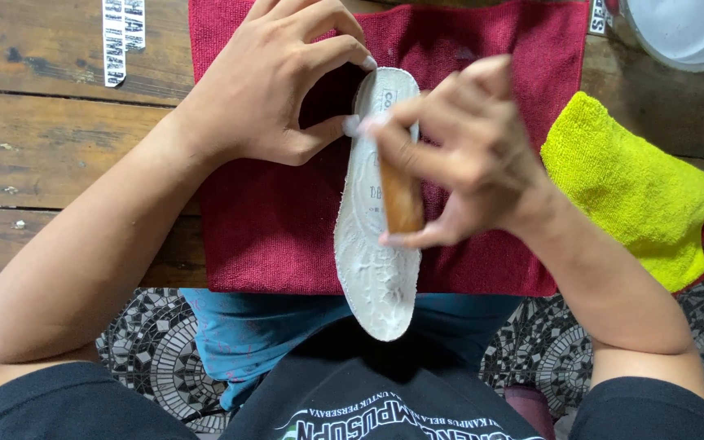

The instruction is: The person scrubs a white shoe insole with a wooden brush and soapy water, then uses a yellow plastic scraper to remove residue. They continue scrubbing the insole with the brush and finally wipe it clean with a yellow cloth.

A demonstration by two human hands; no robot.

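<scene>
Two hands on one white insole [376,269] — left hand [266,85] pinching its tip, right hand [458,155] gripping a wooden brush [401,200].

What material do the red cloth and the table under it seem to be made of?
The red cloth looks like microfibre or terry: a soft, matte, fuzzy pile. The table looks like wood planks, worn and unpolished, with visible grain, gaps and stains.

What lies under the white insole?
A red cloth on a wooden table lies under the white insole; its lower end overhangs the person's lap. The cloth directly beneath is covered.
</scene>
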